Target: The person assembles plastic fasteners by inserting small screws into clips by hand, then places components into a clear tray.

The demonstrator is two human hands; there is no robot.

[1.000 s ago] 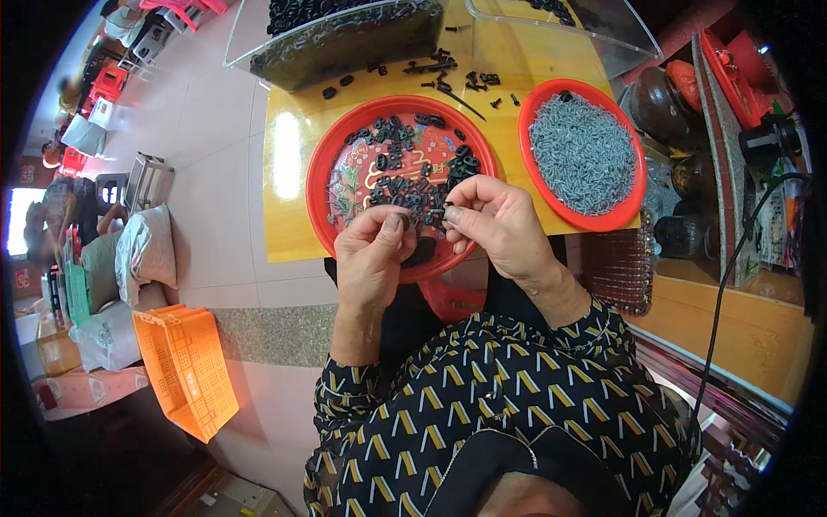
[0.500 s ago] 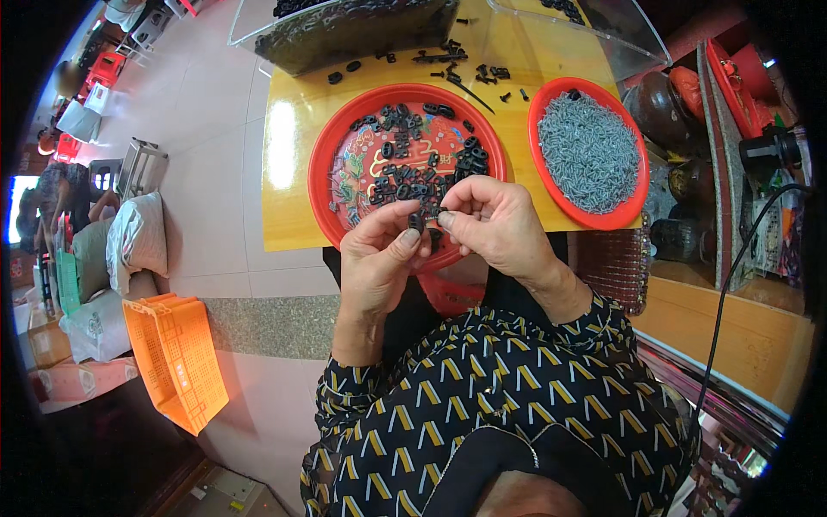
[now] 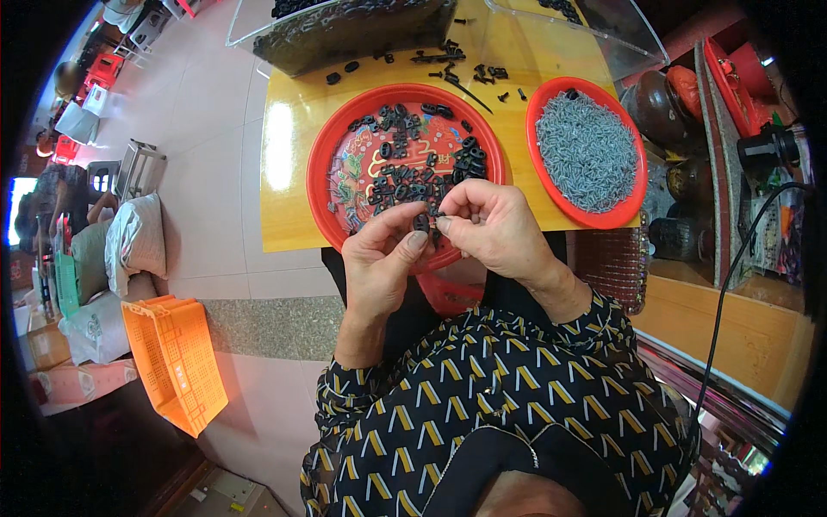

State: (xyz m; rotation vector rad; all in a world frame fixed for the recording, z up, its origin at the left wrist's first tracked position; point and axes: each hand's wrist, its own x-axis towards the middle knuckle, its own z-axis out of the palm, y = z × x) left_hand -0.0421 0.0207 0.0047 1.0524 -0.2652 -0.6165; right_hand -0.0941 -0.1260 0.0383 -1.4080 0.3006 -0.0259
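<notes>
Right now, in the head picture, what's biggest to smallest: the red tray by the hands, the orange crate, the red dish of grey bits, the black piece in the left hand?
1. Red tray
2. Red dish and orange crate: too alike to rank
3. Black piece

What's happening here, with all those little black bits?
A person works over a red tray. The left hand pinches a small black piece; the right hand is pinched shut close beside it, but anything it holds is too small to tell. More black pieces lie in the tray, and a red plate to its right is filled with small grey screw-like pieces.
</notes>
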